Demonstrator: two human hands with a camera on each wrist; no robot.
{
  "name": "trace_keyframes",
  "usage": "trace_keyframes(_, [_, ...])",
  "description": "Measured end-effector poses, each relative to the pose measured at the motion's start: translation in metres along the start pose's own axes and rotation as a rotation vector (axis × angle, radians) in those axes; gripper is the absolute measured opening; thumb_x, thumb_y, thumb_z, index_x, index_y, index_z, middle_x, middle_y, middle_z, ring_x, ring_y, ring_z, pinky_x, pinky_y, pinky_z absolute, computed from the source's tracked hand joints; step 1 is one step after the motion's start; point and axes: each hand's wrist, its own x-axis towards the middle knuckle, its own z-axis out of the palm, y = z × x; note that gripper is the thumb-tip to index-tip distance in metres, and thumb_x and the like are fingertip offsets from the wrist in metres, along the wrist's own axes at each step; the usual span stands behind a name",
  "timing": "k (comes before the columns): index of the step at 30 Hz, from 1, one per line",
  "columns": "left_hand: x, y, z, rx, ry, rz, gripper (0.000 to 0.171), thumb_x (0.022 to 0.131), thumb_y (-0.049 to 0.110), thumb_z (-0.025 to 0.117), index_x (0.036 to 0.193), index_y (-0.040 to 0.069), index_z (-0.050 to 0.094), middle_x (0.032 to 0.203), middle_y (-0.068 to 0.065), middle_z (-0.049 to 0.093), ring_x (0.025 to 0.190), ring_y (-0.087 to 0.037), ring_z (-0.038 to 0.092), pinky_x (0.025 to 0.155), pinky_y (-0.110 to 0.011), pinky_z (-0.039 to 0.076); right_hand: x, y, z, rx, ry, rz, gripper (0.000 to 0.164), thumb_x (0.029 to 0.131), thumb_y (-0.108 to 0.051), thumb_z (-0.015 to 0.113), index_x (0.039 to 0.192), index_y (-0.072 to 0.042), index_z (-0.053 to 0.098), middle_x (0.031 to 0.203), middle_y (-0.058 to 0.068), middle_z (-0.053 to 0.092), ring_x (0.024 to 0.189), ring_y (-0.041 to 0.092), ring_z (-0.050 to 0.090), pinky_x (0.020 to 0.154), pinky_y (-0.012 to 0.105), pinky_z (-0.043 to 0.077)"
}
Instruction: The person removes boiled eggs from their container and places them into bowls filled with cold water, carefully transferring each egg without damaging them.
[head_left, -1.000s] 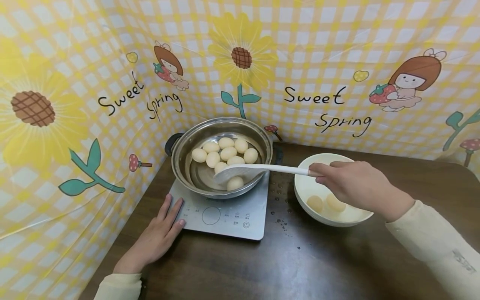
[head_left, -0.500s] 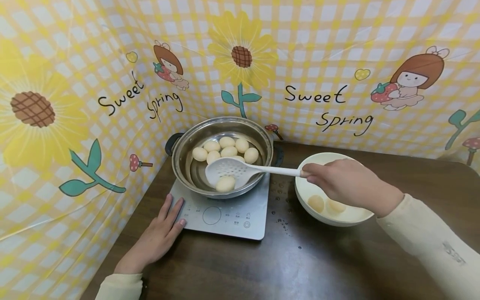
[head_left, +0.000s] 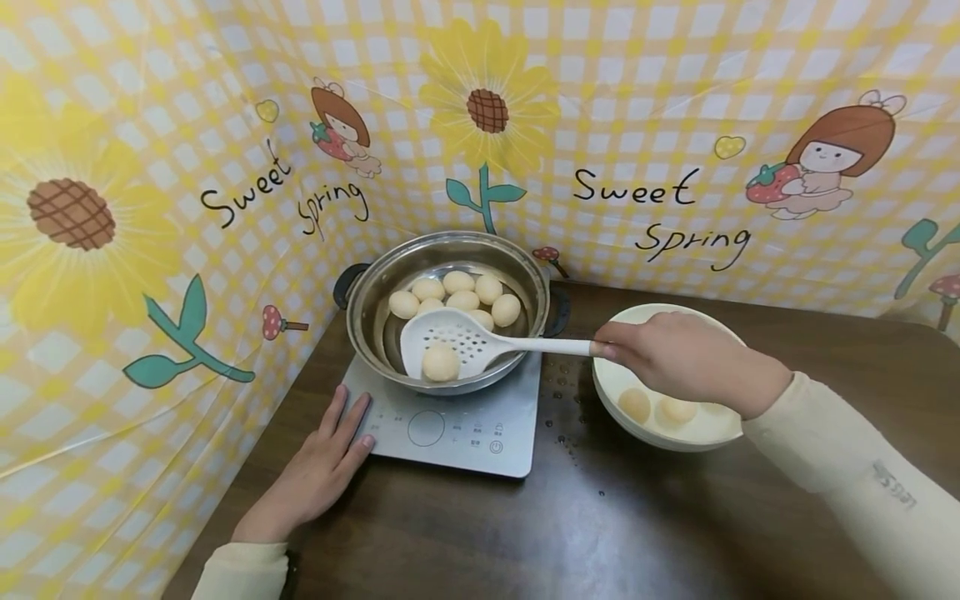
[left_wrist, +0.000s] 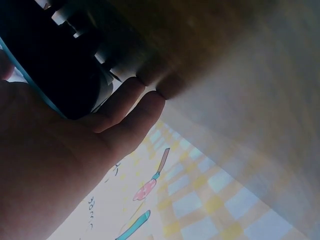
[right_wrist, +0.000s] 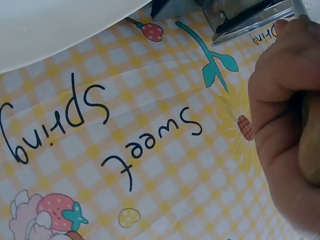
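My right hand [head_left: 675, 358] grips the handle of a white slotted spoon [head_left: 480, 337], reaching over the white bowl [head_left: 611, 408] toward the pot. In the spoon's perforated head sits one pale, peeled-looking egg [head_left: 441, 362], over the near side of the steel pot [head_left: 367, 333]. Several more eggs [head_left: 459, 283] lie clustered at the pot's far side. My left hand [head_left: 318, 467] rests with spread, straight fingers at the left edge of the induction cooktop [head_left: 450, 442] under the pot. In the right wrist view, curled fingers [right_wrist: 280, 125] wrap the handle.
Two round pale eggs [head_left: 677, 410] show in the bowl, partly below my right hand. Water drops [head_left: 562, 442] dot the dark wooden table [head_left: 585, 533] between cooktop and bowl. Dark handles [head_left: 348, 285] stick out from the pot. A yellow checked cloth [head_left: 630, 100] hangs behind and at left.
The slotted spoon has turned face-up and moved slightly left, lifting one egg in its head. My right hand shifted left with it. The left hand stays in place.
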Motion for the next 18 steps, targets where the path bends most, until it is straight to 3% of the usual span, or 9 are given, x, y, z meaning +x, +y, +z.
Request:
trace_keyframes(10, [0.0006, -0.0012, 0.0011, 0.01, 0.005, 0.003, 0.064, 0.111, 0.041, 0.038, 0.163, 0.01, 0.018, 0.167, -0.022, -0.005, 0.141, -0.059, 0.02, 0.102, -0.075, 0.026, 0.0028, 0.0084, -0.0075, 0.224, -0.102, 0.059, 0.017, 0.106, -0.022, 0.056, 0.113, -0.019, 0.071, 0.073, -0.012, 0.05, 0.061, 0.007, 0.042, 0.062, 0.032, 0.04])
trace_keyframes(18, [-0.0001, 0.0001, 0.0003, 0.01, 0.01, 0.004, 0.064, 0.111, 0.04, 0.038, 0.163, 0.01, 0.018, 0.167, -0.022, -0.004, 0.141, -0.06, 0.02, 0.102, -0.076, 0.026, 0.0034, 0.01, -0.01, 0.285, -0.176, 0.121, 0.02, 0.106, -0.021, 0.056, 0.114, -0.015, 0.073, 0.081, -0.01, 0.057, 0.07, 0.012, 0.047, 0.067, 0.034, 0.041])
